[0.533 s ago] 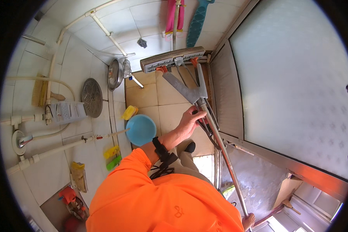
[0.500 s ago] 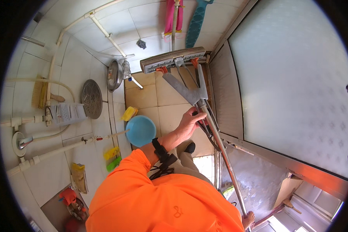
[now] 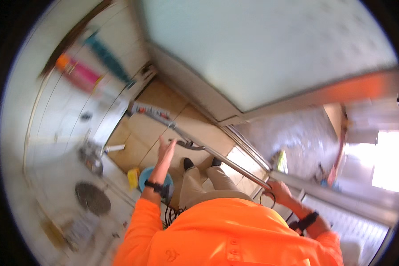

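A sponge mop [image 3: 237, 168] with a metal pole slants across in front of me, its head [image 3: 150, 110] low over the tiled floor at the upper left. My right hand [image 3: 280, 192] wraps round the upper end of the pole, at my right side. My left hand [image 3: 165, 153] is off the pole, fingers stretched and apart, close to the dark curved lever [image 3: 191, 146] on the mop. Behind my left wrist, a light blue basin [image 3: 147, 174] stands on the floor and is partly covered.
A yellow object [image 3: 133, 178] lies beside the basin. On the left wall hang a round perforated metal plate [image 3: 93, 198] and a small metal sink [image 3: 91, 157], both blurred. A frosted glass panel [image 3: 270, 48] rises ahead on the right. A raised sill [image 3: 248, 155] crosses the floor.
The view has swung to the right. The mop head has dropped from raised in front of me to near the floor. My left hand has let go of the mop, while my right keeps hold.
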Demonstrator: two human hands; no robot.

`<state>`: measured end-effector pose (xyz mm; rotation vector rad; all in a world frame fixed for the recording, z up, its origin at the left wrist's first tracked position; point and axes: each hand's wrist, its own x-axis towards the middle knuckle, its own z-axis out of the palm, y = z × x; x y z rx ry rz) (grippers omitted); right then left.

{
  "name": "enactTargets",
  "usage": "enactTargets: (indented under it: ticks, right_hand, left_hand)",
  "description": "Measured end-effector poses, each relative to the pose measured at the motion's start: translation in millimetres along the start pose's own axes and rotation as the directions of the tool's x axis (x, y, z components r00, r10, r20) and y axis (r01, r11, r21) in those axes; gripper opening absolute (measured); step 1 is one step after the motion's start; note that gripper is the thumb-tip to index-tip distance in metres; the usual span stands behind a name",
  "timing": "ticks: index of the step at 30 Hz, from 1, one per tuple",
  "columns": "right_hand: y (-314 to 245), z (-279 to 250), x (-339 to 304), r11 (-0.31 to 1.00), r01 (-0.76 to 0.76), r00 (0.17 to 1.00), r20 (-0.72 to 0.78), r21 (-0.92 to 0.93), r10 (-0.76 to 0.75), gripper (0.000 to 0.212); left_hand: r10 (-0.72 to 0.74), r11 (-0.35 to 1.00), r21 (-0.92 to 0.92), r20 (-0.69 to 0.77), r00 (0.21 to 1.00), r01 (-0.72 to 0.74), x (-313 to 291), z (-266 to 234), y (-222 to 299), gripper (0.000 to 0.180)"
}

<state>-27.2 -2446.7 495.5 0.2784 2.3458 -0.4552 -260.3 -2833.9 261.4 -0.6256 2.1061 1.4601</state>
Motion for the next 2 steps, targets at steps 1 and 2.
enactTargets:
  ticks: [1,2]
  right_hand:
    - [-2.2,0.8,3.0,0.998,-0.065,0.997,0.027,-0.024,0.066,0.034]
    - [-5.3,5.3,-16.1,0.988,-0.149,0.989,0.009,0.028,0.149,0.034]
  left_hand:
    - [0.056,0.987,0.149,0.072,0.996,-0.067,3.2,-4.7,-12.4,0.086]
    - [0.123,0.974,0.173,0.137,0.983,-0.146,20.9,18.6,-12.1,0.086]
